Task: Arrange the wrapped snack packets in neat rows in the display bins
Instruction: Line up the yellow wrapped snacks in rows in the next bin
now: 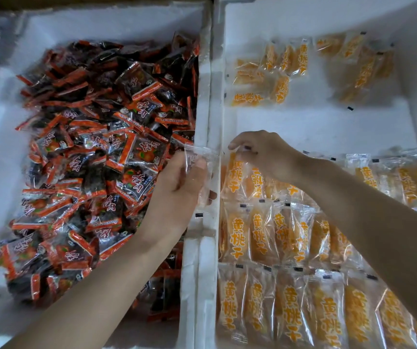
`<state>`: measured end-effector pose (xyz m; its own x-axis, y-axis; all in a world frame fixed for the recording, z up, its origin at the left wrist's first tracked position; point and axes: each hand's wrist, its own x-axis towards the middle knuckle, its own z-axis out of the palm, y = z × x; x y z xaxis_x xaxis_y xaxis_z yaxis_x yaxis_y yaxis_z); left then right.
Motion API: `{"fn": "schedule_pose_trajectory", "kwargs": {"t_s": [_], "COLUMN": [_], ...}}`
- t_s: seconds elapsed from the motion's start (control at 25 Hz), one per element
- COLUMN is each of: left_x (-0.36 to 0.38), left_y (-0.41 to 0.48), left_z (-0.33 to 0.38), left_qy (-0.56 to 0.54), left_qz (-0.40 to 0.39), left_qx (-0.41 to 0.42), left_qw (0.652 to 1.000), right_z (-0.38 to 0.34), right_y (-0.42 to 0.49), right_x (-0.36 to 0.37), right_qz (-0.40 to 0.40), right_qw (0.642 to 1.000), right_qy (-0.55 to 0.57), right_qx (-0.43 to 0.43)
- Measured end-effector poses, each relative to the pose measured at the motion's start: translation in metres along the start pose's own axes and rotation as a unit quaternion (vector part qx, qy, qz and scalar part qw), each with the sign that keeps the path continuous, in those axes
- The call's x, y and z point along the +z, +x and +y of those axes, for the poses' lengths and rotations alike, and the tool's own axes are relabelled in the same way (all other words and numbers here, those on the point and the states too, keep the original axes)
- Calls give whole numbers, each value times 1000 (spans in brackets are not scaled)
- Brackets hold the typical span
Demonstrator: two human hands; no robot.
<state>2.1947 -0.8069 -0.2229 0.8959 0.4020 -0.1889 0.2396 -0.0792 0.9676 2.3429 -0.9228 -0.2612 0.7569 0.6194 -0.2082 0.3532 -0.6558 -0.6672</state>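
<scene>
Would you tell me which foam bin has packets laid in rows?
The right bin, holding orange packets; the left bin holds jumbled dark red packets.

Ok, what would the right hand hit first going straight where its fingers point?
The right hand, pinching an orange packet, would probably meet the foam wall, then the left hand's clear packet; depth unclear.

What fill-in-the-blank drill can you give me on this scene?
The orange packets lie in neat rows in the ___ bin.
The jumbled red packets fill the ___ bin.
The right hand pinches the top of an ___ packet.
The left hand holds a clear packet over the wall between the two ___.
Missing words: right; left; orange; bins.
</scene>
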Motion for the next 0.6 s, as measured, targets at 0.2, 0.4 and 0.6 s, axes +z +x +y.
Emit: {"fn": "schedule_pose_trajectory", "kwargs": {"t_s": [0.2,0.4,0.6], "left_x": [-4,-2,5], "left_y": [5,0,3], "left_z": [-7,-5,-3], "left_qy": [-42,-14,-18], "left_qz": [0,-52,-71], "left_qx": [-86,-30,21], "left_qw": [995,998,997], "right_z": [11,6,-22], "right_y": [8,2,-41], "right_x": [7,5,-14], "right_qz": [-16,-40,73], "right_qw": [998,998,987], "right_qy": [-37,6,128], "right_qx": [-39,-46,-71]}}
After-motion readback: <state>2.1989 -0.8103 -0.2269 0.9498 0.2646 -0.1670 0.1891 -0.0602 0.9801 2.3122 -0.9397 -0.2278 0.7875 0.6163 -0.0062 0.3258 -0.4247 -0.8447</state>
